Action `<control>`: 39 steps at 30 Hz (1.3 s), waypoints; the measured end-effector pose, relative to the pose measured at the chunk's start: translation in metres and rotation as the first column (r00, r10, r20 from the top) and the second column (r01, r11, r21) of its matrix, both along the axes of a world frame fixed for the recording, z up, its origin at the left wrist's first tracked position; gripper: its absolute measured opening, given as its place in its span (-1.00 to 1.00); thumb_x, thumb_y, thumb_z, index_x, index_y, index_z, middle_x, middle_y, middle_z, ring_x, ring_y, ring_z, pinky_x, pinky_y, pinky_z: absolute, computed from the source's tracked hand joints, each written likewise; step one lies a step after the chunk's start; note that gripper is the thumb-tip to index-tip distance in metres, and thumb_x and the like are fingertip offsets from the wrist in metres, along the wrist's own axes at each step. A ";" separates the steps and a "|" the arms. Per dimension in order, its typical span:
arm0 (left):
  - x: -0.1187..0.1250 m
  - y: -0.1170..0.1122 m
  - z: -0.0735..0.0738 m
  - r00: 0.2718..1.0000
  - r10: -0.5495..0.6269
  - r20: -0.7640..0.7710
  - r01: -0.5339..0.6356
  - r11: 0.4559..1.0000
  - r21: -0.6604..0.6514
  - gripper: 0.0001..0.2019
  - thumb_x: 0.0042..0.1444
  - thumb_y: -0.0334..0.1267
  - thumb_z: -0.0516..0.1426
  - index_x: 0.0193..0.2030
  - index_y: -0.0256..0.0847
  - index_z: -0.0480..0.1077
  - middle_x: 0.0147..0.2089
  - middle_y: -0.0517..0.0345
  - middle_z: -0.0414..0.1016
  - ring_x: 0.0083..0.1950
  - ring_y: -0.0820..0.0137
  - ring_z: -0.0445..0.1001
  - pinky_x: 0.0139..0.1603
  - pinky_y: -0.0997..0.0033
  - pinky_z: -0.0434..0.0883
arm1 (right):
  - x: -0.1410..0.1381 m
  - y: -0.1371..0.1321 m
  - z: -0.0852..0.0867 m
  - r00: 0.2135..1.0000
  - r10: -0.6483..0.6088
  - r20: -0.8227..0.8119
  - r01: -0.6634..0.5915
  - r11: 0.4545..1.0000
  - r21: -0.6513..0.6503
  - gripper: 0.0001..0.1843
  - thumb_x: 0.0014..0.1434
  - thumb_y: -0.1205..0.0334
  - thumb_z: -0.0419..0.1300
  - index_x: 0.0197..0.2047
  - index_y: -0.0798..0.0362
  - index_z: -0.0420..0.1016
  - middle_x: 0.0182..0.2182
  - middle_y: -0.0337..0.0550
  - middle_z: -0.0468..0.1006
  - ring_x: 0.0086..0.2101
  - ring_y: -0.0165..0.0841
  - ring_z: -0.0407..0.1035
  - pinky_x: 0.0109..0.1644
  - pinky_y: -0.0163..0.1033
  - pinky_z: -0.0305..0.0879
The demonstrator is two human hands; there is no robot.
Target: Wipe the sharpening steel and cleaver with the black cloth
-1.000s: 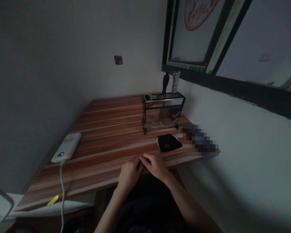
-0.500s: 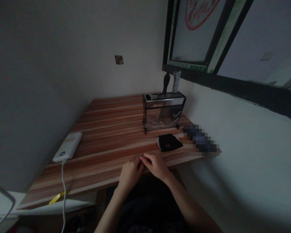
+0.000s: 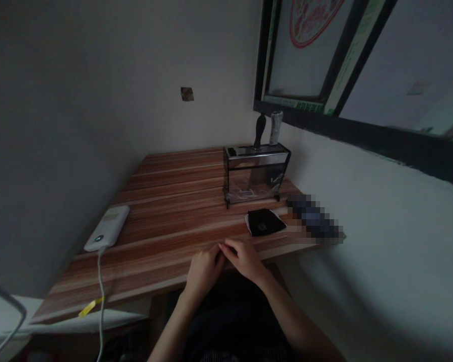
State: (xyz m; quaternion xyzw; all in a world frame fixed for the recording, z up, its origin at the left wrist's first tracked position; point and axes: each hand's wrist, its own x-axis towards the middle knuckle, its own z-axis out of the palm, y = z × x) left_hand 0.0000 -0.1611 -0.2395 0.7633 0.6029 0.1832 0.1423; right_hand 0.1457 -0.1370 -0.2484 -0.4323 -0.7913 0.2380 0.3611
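My left hand [image 3: 204, 269] and my right hand [image 3: 244, 259] rest together at the front edge of the wood-grain table [image 3: 154, 241]. Their fingertips touch, with the fingers of both hands curled in. No object shows in either hand, though the undersides of the fingers are hidden. Just beyond my right hand lies a flat black cloth pouch [image 3: 265, 222] with a pale edge. Behind it stands a knife block [image 3: 256, 173] with clear sides and a metal top; a black handle [image 3: 260, 130] and a plastic-wrapped handle [image 3: 275, 128] stick up from it.
At the left lies a white power bank [image 3: 108, 229], its cable [image 3: 100, 281] running over the front edge with a yellow tag [image 3: 90, 306]. A blurred-out dark item [image 3: 313, 216] lies at the right corner. Walls and a black window frame [image 3: 294, 113] border the table.
The whole view has shifted very slightly. Both hands keep the same pose, and nothing on the table has moved.
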 end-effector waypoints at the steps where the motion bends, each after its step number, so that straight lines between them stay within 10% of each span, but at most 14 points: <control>1: 0.000 0.000 0.000 1.000 -0.001 0.003 0.001 1.000 0.003 -0.79 0.29 -0.32 -0.02 -0.22 -0.19 0.44 -0.24 0.05 0.60 -0.21 0.26 0.57 -0.25 0.43 0.32 | 0.000 0.000 0.000 1.000 -0.001 0.001 0.001 1.000 -0.001 -0.66 0.31 0.21 0.06 -0.53 0.02 0.28 -0.57 -0.24 0.44 -0.49 -0.37 0.33 -0.40 -0.31 0.06; 39: -0.001 0.000 0.001 1.000 0.002 -0.022 -0.003 1.000 -0.012 -0.79 0.29 -0.31 -0.03 -0.24 -0.17 0.44 -0.26 0.06 0.60 -0.24 0.27 0.57 -0.28 0.44 0.30 | 0.000 0.000 0.001 1.000 0.005 -0.006 -0.005 1.000 0.016 -0.66 0.31 0.22 0.05 -0.53 0.03 0.24 -0.57 -0.25 0.41 -0.50 -0.39 0.31 -0.39 -0.31 0.03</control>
